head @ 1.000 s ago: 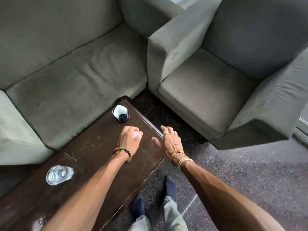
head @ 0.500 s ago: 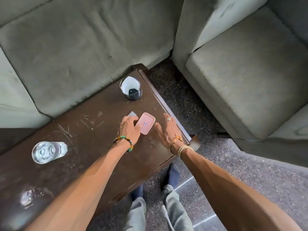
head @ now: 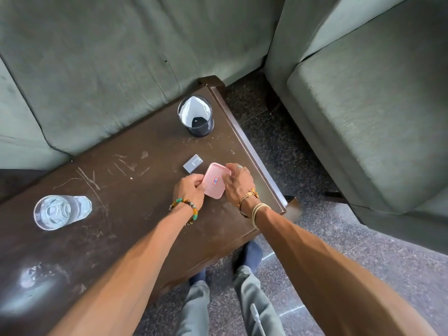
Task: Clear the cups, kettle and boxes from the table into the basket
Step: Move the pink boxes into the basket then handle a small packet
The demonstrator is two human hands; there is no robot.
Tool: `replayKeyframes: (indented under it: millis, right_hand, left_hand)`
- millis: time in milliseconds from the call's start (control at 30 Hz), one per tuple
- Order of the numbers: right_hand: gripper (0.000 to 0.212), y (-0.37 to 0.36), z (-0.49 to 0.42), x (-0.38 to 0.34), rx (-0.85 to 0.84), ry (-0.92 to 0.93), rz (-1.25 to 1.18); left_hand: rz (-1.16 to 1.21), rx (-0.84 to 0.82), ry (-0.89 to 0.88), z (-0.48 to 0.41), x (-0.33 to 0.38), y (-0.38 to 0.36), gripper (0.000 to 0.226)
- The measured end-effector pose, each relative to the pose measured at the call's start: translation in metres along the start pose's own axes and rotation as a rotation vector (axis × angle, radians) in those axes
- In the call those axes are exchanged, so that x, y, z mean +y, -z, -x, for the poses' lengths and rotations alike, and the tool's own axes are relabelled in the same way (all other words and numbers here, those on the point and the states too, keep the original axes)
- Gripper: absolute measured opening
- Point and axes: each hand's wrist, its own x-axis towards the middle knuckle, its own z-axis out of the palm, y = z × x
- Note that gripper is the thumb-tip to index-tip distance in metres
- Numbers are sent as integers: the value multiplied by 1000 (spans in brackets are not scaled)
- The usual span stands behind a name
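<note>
Pink box (head: 214, 181) gripped near table edge (head: 252, 154).

Scratched dark wooden table (head: 135, 202) with water glass (head: 57, 212), black mesh cup (head: 197, 117), small grey box (head: 192, 163)

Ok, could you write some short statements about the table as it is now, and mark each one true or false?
1. The left hand and the right hand both hold the pink box. True.
2. The small grey box lies inside the black mesh cup. False: it lies on the table, next to the pink box and apart from the cup.
3. The clear glass is on the table, to the left of both hands. True.
4. The black mesh cup is empty. False: white paper sits inside it.
</note>
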Motion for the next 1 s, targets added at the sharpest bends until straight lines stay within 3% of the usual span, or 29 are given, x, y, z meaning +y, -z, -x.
replayKeyframes:
  millis: [167,300,700,1000]
  right_hand:
    - [37,28,27,-12,-73,-37,-134]
    - [28,69,63,-50,-10,-1,-130]
    - [27,200,202,-210,236,336,-133]
    - [26,217,327,-287,305,559,-225]
  left_hand:
    - [94,-56,14,27,11,25,24]
    - [193,-48,9,57,49,63,26]
    - [533,145,-148,177,179,224,21]
    - [685,205,-355,283,181,332,15]
